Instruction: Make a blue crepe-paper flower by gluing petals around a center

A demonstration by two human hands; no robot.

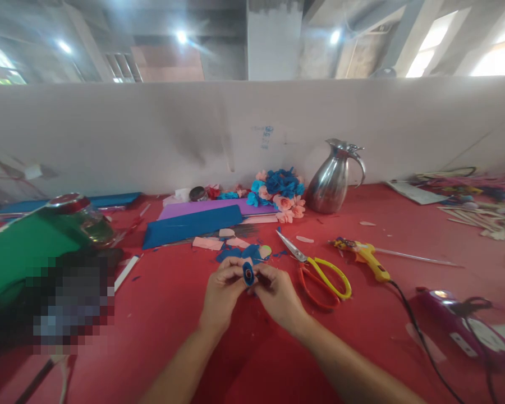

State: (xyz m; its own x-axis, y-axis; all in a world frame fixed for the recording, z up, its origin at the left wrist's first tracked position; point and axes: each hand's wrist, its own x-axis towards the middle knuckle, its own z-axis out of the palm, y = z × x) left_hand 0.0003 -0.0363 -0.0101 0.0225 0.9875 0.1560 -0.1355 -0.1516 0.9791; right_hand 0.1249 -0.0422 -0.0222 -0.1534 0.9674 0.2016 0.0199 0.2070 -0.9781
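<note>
Between both hands, above the red table, is a small blue paper flower (pixel 248 274), rolled round with a dark centre. My left hand (pixel 224 289) pinches it from the left, with its fingers closed. My right hand (pixel 276 292) is closed on its right side, fingertips against the paper. Just beyond the hands lie blue paper scraps (pixel 238 253) and pale pink paper pieces (pixel 208 243). A pair of scissors (pixel 315 269) with red and yellow handles rests to the right of my right hand, blades slightly apart.
A bunch of blue and pink paper flowers (pixel 280 193) stands at the back, beside a steel jug (pixel 330 179). Blue paper (pixel 193 224) lies left of it. To the right are a yellow glue gun (pixel 368 258) with a cord and a purple device (pixel 467 325). A glass jar (pixel 92 224) stands left.
</note>
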